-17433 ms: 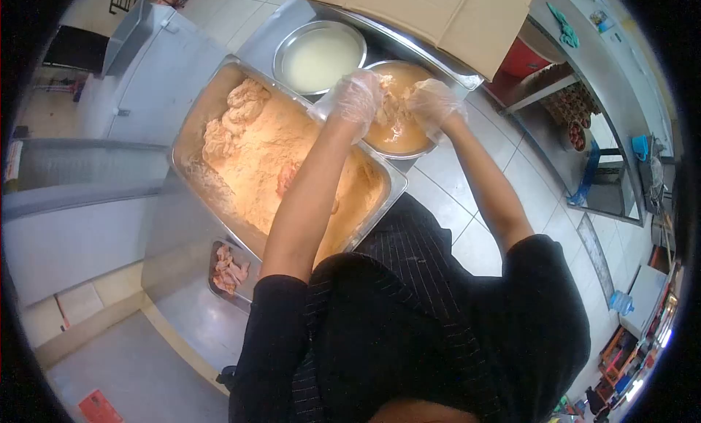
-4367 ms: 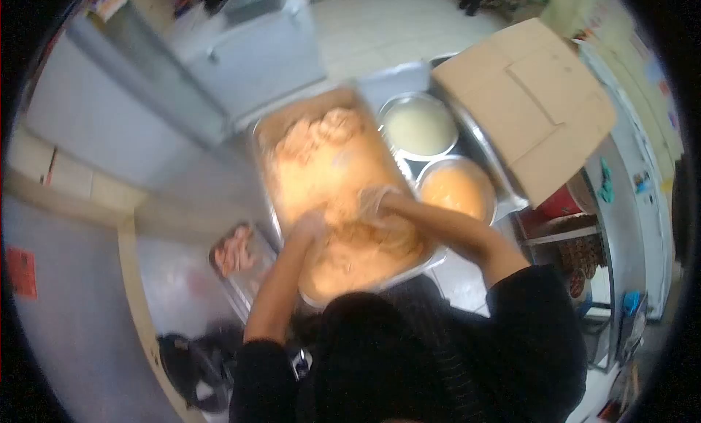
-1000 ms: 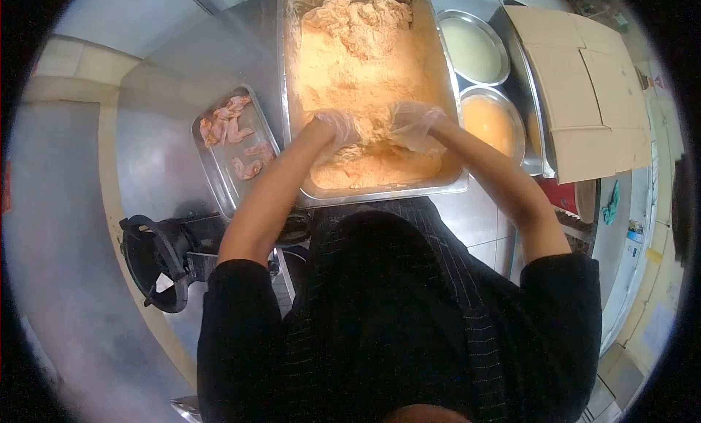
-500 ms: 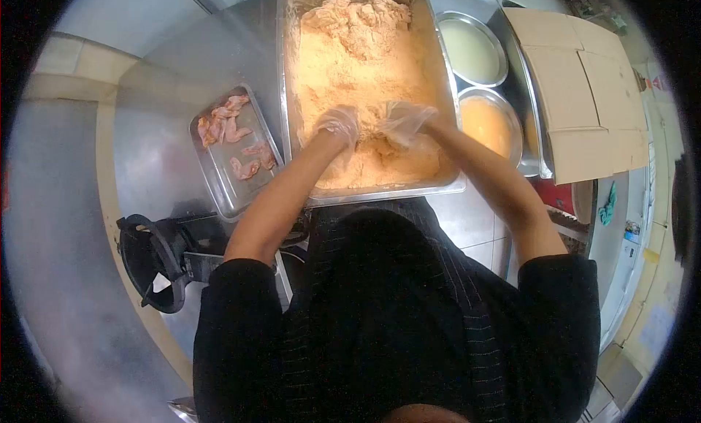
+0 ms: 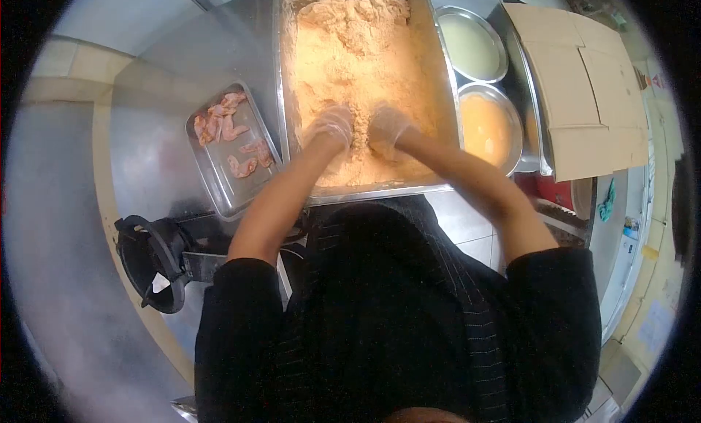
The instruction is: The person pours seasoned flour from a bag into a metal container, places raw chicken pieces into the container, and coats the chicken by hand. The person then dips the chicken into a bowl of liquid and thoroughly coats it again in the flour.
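Both my hands are down in a deep metal pan of orange-tinted flour, near its front side. My left hand, in a clear plastic glove, is sunk into the flour left of a crumbly ridge. Right of that ridge, my right hand, gloved the same way, is smeared by motion. The fingers of both hands are hidden, so I cannot make out whether they grip anything. At the pan's far end sits a heap of flour-coated pieces.
To the left, a metal tray holds several raw chicken wings. On the right are a round pan of pale liquid, a pan of orange liquid and cardboard. A black slotted holder sits at lower left.
My right hand has shifted left and turned down into the flour, closer to my left hand. My left hand has moved slightly left. The crumbly ridge now shows between them.
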`<control>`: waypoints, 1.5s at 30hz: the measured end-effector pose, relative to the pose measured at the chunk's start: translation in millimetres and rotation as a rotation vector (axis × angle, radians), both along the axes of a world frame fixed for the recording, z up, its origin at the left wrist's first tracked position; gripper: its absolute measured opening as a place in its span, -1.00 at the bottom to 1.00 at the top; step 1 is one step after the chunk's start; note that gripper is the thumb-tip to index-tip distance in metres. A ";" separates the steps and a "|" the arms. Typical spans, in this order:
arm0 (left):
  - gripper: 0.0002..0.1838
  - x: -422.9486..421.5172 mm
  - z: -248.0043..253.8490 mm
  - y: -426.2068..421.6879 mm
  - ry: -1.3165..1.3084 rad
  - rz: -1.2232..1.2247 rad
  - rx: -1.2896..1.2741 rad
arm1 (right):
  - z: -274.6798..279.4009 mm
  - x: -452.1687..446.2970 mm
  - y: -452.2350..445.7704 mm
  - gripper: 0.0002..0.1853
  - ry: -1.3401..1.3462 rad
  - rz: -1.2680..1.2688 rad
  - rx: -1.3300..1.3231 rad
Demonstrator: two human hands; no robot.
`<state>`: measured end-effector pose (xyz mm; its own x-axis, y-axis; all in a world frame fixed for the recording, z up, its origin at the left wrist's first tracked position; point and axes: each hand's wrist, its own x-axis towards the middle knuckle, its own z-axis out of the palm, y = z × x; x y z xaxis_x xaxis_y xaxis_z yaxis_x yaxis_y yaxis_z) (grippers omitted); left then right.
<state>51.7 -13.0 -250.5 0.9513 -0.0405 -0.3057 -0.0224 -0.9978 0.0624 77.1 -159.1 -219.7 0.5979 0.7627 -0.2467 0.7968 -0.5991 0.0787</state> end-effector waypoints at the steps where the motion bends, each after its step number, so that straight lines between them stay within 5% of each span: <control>1: -0.70 8.8 22.9 7.1 0.290 -0.093 -0.085 | 27.8 11.1 3.0 -0.72 0.312 0.255 -0.263; 2: -0.70 14.5 23.9 18.2 0.274 -0.092 -0.080 | 32.3 18.6 -0.1 -0.72 0.295 0.254 -0.262; 4: -0.68 20.0 22.2 37.7 0.388 -0.751 0.031 | 38.4 31.3 -15.8 -0.69 0.479 -0.011 0.126; 8: -0.69 15.0 40.6 39.4 0.374 -0.702 0.320 | 47.8 29.0 -16.1 -0.59 0.395 0.048 0.392; 10: -0.69 -7.0 87.1 18.4 0.193 -0.344 -0.023 | 76.0 14.9 4.8 -0.45 0.638 -0.349 -0.081; 11: -0.69 -3.7 59.6 11.4 0.193 -0.341 -0.022 | 39.9 9.6 11.5 -0.45 0.638 -0.346 -0.080; 13: -0.70 -0.1 -21.7 2.5 -0.143 -0.058 0.109 | -64.9 -6.1 19.1 -0.37 0.028 -0.438 -0.005; 16: -0.74 5.2 34.0 6.4 0.082 0.038 -0.061 | -35.8 10.7 11.1 -0.45 0.297 -0.499 0.343; 19: -0.78 19.6 22.9 15.0 0.133 0.029 -0.119 | -13.5 28.0 5.4 -0.57 0.227 -0.147 -0.016; 20: -0.78 16.4 19.4 21.4 0.124 0.024 -0.118 | -8.2 33.1 0.1 -0.57 0.217 -0.152 -0.013; 22: -0.73 -0.6 77.4 27.8 0.059 -0.550 0.124 | -8.3 55.3 -17.3 -0.65 0.254 -0.120 0.023; 26: -0.64 25.9 108.9 29.0 0.376 -0.559 0.152 | -4.8 83.5 -36.6 -0.71 0.352 -0.069 0.064; 28: -0.47 29.0 98.9 25.0 0.460 -0.200 0.068 | 9.2 80.4 -36.3 -0.71 0.394 -0.073 0.025; 30: -0.43 20.2 71.2 6.5 0.439 -0.276 0.136 | 3.7 60.1 -21.2 -0.71 0.373 -0.077 -0.047; 32: -0.38 16.3 1.2 1.8 0.415 -0.348 0.205 | -30.8 32.4 1.3 -0.71 0.224 -0.072 -0.164; 34: -0.38 16.8 -82.1 5.4 0.079 0.084 0.000 | -52.2 25.1 14.1 -0.71 0.123 -0.032 -0.259; 35: -0.38 10.1 -60.0 8.3 0.089 0.083 0.001 | -52.2 24.9 11.4 -0.71 0.133 -0.031 -0.258; 38: -0.53 0.1 47.5 10.4 0.029 -0.474 -0.006 | -23.0 42.8 -5.3 -0.68 0.293 -0.075 0.002; 45: -0.59 3.8 102.4 1.8 0.576 -0.483 0.097 | 71.2 42.9 -34.8 -0.63 0.091 -0.121 0.042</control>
<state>55.5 -11.2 -148.2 0.5235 -0.3597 -0.7723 -0.4489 -0.8869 0.1088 119.9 -194.0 -148.5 0.6624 0.6975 -0.2733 0.7215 -0.6922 -0.0179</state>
